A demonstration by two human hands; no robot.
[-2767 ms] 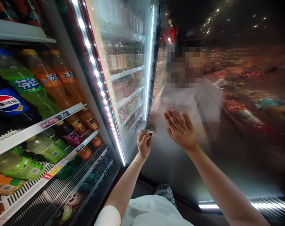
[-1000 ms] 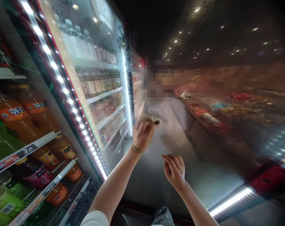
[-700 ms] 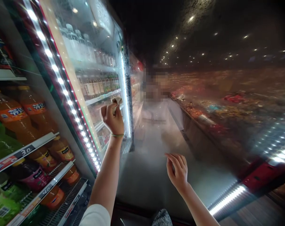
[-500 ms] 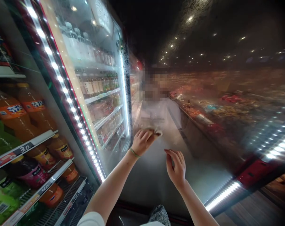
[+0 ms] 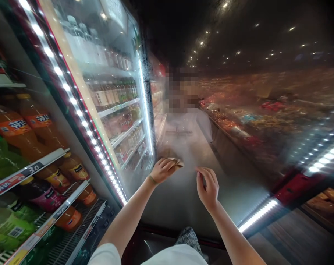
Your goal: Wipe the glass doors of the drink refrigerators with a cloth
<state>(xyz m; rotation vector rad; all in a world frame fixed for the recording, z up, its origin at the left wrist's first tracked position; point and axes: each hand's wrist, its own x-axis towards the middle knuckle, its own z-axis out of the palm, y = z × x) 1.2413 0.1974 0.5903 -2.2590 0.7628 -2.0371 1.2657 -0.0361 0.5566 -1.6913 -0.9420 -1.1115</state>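
Note:
My left hand (image 5: pixel 162 170) holds a folded brown cloth (image 5: pixel 179 162) flat against a foggy glass door (image 5: pixel 180 206). A thin green band circles that wrist. To its right, my right hand (image 5: pixel 210 187) is raised in front of the glass, fingers loosely curled and thumb apart, with nothing visible in it. Whether its fingertips touch the glass cannot be made out. In the pane a hazy reflection (image 5: pixel 187 125) of a person in a pale top appears.
At left, shelves hold orange soda bottles (image 5: pixel 15 123) and other drinks above price strips (image 5: pixel 31 170). A bright LED strip (image 5: pixel 73 101) runs along the fridge frame. Another light strip (image 5: pixel 259 217) crosses the lower right. My patterned trouser leg (image 5: pixel 187 236) shows below.
My left hand has moved slightly down and to the left across the glass with the cloth. My right hand has shifted a little upward. The view has moved slightly.

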